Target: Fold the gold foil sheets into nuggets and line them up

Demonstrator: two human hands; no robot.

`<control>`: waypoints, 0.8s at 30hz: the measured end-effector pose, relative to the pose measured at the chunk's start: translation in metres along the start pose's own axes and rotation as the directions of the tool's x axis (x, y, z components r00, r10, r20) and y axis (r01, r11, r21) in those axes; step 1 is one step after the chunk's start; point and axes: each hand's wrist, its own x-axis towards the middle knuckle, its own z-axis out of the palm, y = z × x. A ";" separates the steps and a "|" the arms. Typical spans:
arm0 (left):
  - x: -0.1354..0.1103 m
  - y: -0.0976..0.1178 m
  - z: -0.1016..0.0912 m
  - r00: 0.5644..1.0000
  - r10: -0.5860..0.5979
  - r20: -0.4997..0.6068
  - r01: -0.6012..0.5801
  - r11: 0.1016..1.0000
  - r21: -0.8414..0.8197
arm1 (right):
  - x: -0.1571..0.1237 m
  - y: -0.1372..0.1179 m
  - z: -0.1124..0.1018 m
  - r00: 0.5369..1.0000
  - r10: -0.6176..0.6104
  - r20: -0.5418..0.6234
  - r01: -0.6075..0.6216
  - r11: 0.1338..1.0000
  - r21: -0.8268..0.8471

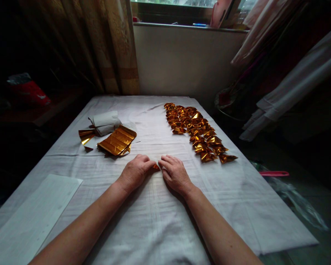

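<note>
At the middle of the white-covered table, a small folded piece of gold foil paper (156, 167) shows between my fingertips; most of it is hidden. My left hand (135, 172) is closed on it, thumb and fingers pinched at its left end. Just to the right, my right hand (175, 174) has its fingers curled together against the other end. Beyond my left hand lies a stack of flat gold foil sheets (118, 140). Folded gold foil pieces (194, 125) stand in rows at the right of the table.
A crumpled white wrapper (106, 121) and a loose gold foil scrap (86, 136) lie behind the stack. A white sheet (34, 217) covers the table's left front. Clothes (292, 84) hang at the right, beside a pink handle (274, 173). A curtain (110, 48) hangs behind.
</note>
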 end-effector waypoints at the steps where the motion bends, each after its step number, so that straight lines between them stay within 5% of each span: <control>1: -0.001 -0.002 0.001 1.000 0.016 -0.014 -0.016 1.000 -0.016 | 0.000 0.000 0.000 1.000 -0.003 -0.002 0.003 1.000 0.001; 11: -0.005 -0.033 0.011 0.977 0.147 -0.155 -0.187 0.938 -0.291 | 0.001 0.005 0.001 0.995 -0.097 -0.012 0.097 0.995 0.008; 19: -0.003 -0.032 0.000 0.970 0.241 -0.032 -0.241 0.933 -0.267 | 0.001 -0.006 -0.004 0.983 -0.182 0.038 0.183 0.982 -0.041; 24: -0.015 -0.028 -0.001 0.982 0.185 -0.044 -0.189 0.924 -0.332 | 0.002 -0.011 -0.006 0.967 -0.249 0.058 0.251 0.968 -0.027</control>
